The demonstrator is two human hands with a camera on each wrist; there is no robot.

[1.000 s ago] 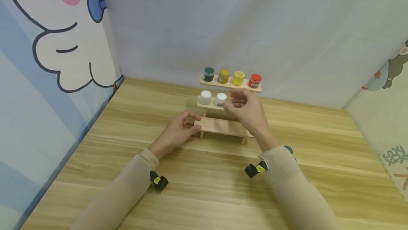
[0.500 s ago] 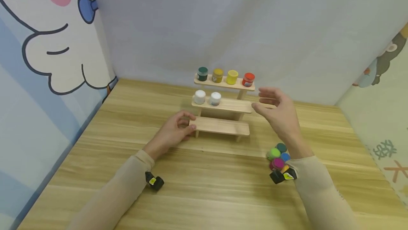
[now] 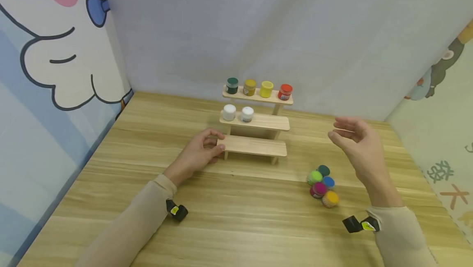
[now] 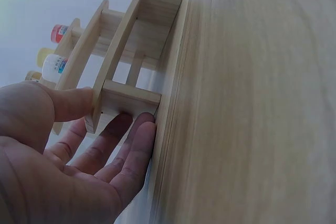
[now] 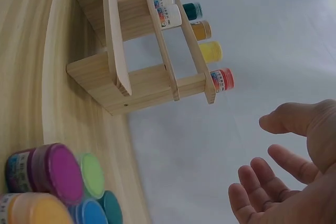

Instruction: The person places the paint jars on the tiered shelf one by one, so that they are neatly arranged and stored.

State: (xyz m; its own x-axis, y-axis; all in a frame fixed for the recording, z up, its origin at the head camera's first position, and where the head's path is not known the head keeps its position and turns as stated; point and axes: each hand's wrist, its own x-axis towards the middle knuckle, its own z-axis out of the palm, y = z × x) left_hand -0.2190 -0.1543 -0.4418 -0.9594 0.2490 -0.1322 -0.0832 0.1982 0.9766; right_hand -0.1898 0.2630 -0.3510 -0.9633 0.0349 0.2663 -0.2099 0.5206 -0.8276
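A three-step wooden display stand (image 3: pixel 255 146) stands near the back of the table. My left hand (image 3: pixel 196 152) holds the left end of its lowest step, thumb (image 4: pixel 73 103) at the step's edge and fingers against the end support. On the middle step sit two white paint jars (image 3: pixel 247 114), both toward the left. The top step carries a dark green jar (image 3: pixel 232 86), an ochre jar (image 3: pixel 249 87), a yellow jar (image 3: pixel 266 89) and a red jar (image 3: pixel 285 92). Raised to the right of the stand, my right hand (image 3: pixel 362 148) is empty, fingers loosely bent.
Right of the stand, several paint jars cluster on the table (image 3: pixel 229 226): dark teal (image 3: pixel 323 171), light green (image 3: pixel 315 178), blue (image 3: pixel 328 182), magenta (image 3: pixel 318 189) and orange-yellow (image 3: pixel 330 199). A pale curtain (image 3: pixel 251 33) hangs behind the table.
My right hand has moved away from the white jars on the middle step, out to the right, uncovering the jar cluster. The left hand stays at the stand. The head view has shifted slightly.
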